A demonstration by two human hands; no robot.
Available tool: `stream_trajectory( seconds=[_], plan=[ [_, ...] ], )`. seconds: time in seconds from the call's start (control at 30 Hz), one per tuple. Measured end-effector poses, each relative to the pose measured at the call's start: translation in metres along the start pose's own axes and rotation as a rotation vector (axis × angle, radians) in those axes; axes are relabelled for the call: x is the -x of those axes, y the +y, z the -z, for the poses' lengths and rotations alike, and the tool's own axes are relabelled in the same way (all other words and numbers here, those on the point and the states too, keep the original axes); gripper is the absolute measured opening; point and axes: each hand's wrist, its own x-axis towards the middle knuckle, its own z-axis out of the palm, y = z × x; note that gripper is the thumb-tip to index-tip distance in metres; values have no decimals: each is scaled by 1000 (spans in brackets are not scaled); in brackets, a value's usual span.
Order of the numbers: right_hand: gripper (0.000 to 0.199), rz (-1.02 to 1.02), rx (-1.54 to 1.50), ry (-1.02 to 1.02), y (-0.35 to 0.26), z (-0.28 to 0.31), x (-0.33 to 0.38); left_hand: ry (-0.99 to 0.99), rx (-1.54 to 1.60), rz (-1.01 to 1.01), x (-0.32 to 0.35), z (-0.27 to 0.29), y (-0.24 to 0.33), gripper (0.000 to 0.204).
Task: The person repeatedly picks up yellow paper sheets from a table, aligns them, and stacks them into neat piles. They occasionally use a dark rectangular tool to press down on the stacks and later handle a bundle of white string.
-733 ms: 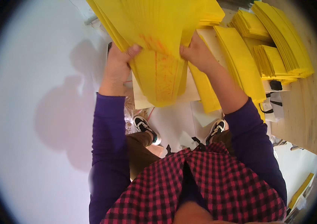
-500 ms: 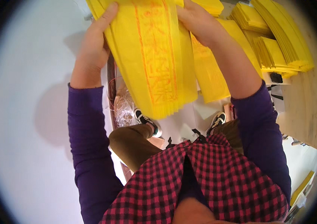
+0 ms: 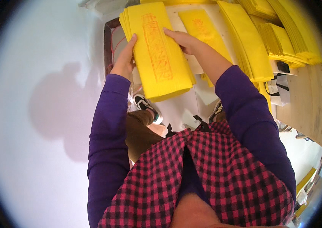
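Two hands on one thick stack (image 3: 157, 53) of yellow paper sheets, held up off the worktable (image 3: 309, 102) in front of the chest. Long axis of the stack runs away from the body and leans a bit to the left at the far end, with a column of red print going down the middle of the top sheet.

Left hand (image 3: 125, 60) is on the stack's left long edge, about halfway along. Fingers are together and pointing up along the edge, thumb tucked somewhere I can't see, so it looks like a side clamp more than a pinch. Right hand (image 3: 183, 40) comes in from the right and lies over the top face nearer the far end, fingers flat and close together, pressing down on the sheet. Whether the thumb is hooked under the stack, can't tell.

So the stack sits between the two hands, left at the side, right on top. Both are about equally close, but the right one reaches further up it.

Behind it there's a single yellow sheet (image 3: 202, 26) lying flat on a pale board, and more yellow piles (image 3: 282, 34) fanned out to the right. Sneakers (image 3: 145, 104) and a white floor (image 3: 43, 114) show below.
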Motion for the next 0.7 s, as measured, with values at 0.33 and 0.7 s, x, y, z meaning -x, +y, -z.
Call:
stream_trajectory(
  seconds=[0.33,0.7],
  plan=[
    [56,-16,-138,-15,-1,-7,10,20,125,-24,2,6,-8,64],
    [57,-74,-230,-32,-4,-15,22,16,365,-12,9,-7,3,47]
  ],
)
